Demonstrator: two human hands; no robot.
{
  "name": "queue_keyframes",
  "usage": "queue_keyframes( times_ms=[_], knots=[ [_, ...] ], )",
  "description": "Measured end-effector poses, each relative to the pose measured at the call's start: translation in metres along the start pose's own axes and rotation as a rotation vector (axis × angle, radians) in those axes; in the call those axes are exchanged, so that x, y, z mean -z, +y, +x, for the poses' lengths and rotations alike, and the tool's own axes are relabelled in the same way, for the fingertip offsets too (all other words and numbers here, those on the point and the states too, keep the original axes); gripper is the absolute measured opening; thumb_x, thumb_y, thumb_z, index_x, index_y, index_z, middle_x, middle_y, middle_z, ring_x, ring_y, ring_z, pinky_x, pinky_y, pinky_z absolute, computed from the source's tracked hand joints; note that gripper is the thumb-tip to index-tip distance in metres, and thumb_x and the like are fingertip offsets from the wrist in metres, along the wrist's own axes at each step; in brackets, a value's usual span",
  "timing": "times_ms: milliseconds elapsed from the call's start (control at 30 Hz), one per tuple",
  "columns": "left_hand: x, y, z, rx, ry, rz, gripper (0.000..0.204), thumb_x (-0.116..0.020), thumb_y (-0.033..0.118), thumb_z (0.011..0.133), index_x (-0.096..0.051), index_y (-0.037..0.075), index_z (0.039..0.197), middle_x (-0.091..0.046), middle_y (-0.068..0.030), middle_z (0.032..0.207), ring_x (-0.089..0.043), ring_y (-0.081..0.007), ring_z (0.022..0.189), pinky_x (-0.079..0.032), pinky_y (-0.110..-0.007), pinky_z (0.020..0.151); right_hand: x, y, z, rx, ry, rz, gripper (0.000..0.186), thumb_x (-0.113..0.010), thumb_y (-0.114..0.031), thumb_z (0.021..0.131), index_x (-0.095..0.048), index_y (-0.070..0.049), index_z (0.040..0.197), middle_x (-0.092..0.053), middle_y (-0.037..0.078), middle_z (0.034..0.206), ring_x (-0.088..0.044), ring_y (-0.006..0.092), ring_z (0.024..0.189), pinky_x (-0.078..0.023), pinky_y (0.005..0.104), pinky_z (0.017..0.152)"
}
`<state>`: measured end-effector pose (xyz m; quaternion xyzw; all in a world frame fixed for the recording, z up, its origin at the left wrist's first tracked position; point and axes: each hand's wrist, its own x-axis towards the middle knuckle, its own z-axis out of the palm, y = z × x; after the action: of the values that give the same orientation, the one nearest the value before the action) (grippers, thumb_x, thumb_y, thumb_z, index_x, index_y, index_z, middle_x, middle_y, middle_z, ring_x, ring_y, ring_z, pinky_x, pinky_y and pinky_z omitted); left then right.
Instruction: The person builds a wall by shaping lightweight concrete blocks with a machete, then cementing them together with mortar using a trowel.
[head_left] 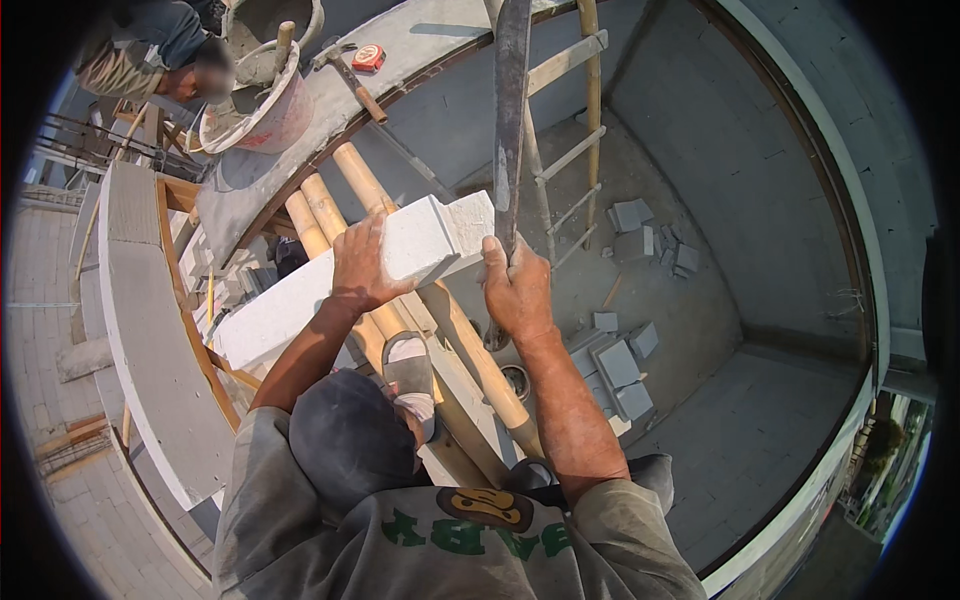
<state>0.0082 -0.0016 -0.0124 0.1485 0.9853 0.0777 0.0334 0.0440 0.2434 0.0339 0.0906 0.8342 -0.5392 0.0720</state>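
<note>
A long white block, apparently aerated concrete [290, 305], lies slantwise across bamboo poles [322, 205] in front of me. My left hand [365, 265] is spread over its top, with the fingers lying on the far edge. The block's right end [470, 222] is stepped and rougher than the rest. Close beside that end, my right hand [518, 290] is wrapped round a long, flat, dark grey saw [511, 110] whose blade points away from me. Its teeth cannot be made out. My sandalled foot [408, 370] rests on the poles below the block.
On the curved ledge [440, 30] lie a hammer [355, 85] and a red tape measure [369, 58]. Another person [150, 60] bends by a mortar bucket [265, 115]. A bamboo ladder [570, 150] stands beyond the saw. Loose blocks [615, 365] lie on the floor below.
</note>
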Motion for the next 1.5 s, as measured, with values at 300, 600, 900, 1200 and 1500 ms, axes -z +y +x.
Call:
queue_keyframes(
  times_ms=[300,600,900,1200,1500],
  knots=[
    [0.002,0.007,0.004,-0.041,0.035,-0.024,0.113,-0.08,0.05,0.055,-0.029,-0.003,0.141,-0.04,-0.0195,0.134,-0.036,-0.0344,0.124,-0.024,-0.047,0.105,-0.028,0.053,-0.01,-0.028,-0.155,-0.43,0.029,-0.051,-0.026,0.092,-0.061,0.001,0.088,-0.064,0.024,0.076,-0.063,0.0435,0.079,-0.047,0.0517,0.076],
    [-0.001,0.014,0.009,-0.044,0.032,-0.026,0.111,-0.08,0.046,0.053,-0.029,-0.002,0.14,-0.042,-0.0217,0.13,-0.038,-0.0367,0.123,-0.025,-0.047,0.105,-0.037,0.086,0.0,0.028,-0.031,-0.251,0.03,-0.054,-0.026,0.091,-0.06,0.003,0.088,-0.063,0.025,0.076,-0.063,0.0422,0.079,-0.048,0.0509,0.075],
    [0.012,0.008,0.003,0.025,-0.019,-0.006,0.112,-0.08,0.049,0.056,-0.029,-0.004,0.14,-0.041,-0.0201,0.133,-0.037,-0.0352,0.123,-0.025,-0.048,0.104,0.003,-0.003,0.0,0.038,-0.044,-0.193,0.032,-0.054,-0.027,0.091,-0.063,0.004,0.097,-0.063,0.028,0.078,-0.062,0.0446,0.08,-0.048,0.0513,0.076],
    [0.0,0.016,0.012,-0.028,-0.005,-0.023,0.11,-0.08,0.049,0.055,-0.031,-0.003,0.139,-0.041,-0.0197,0.133,-0.037,-0.0345,0.124,-0.025,-0.047,0.104,-0.021,0.075,0.017,-0.063,-0.239,-0.415,0.031,-0.053,-0.025,0.092,-0.06,0.004,0.086,-0.062,0.028,0.08,-0.06,0.0458,0.082,-0.045,0.0517,0.076],
    [0.0,0.014,0.01,-0.07,0.052,-0.027,0.111,-0.079,0.05,0.056,-0.03,-0.003,0.14,-0.041,-0.0207,0.132,-0.038,-0.035,0.122,-0.025,-0.048,0.105,-0.026,0.049,0.011,-0.1,-0.138,-0.303,0.028,-0.056,-0.023,0.087,-0.065,0.003,0.091,-0.065,0.027,0.088,-0.062,0.0424,0.089,-0.048,0.0493,0.081]
  ],
)
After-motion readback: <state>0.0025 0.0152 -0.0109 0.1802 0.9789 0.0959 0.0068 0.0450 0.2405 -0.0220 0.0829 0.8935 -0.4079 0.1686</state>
